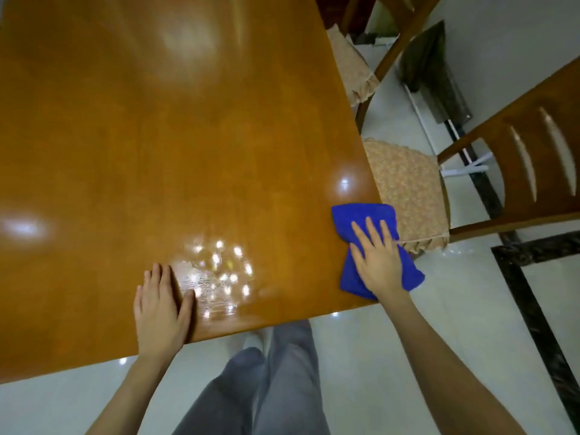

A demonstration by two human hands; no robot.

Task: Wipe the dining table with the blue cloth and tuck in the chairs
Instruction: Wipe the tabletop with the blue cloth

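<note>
A glossy orange-brown dining table (pixel 163 136) fills the left and middle of the head view. The folded blue cloth (pixel 354 219) lies at the table's near right corner, partly hanging over the edge. My right hand (pixel 378 259) presses flat on the cloth with fingers spread. My left hand (pixel 161 309) rests flat on the table near its front edge, holding nothing. One wooden chair (pixel 521 171) with a patterned seat cushion (pixel 408 189) stands pulled out at the table's right side. A second chair (pixel 389 54) with a similar cushion stands further back on the same side.
The floor (pixel 439 324) is pale glossy tile with a dark marble border (pixel 533 312) at the right. My legs in grey trousers (pixel 276 387) stand close to the table's front edge. A dark mat or dustpan-like object (pixel 433 67) lies on the floor behind the chairs.
</note>
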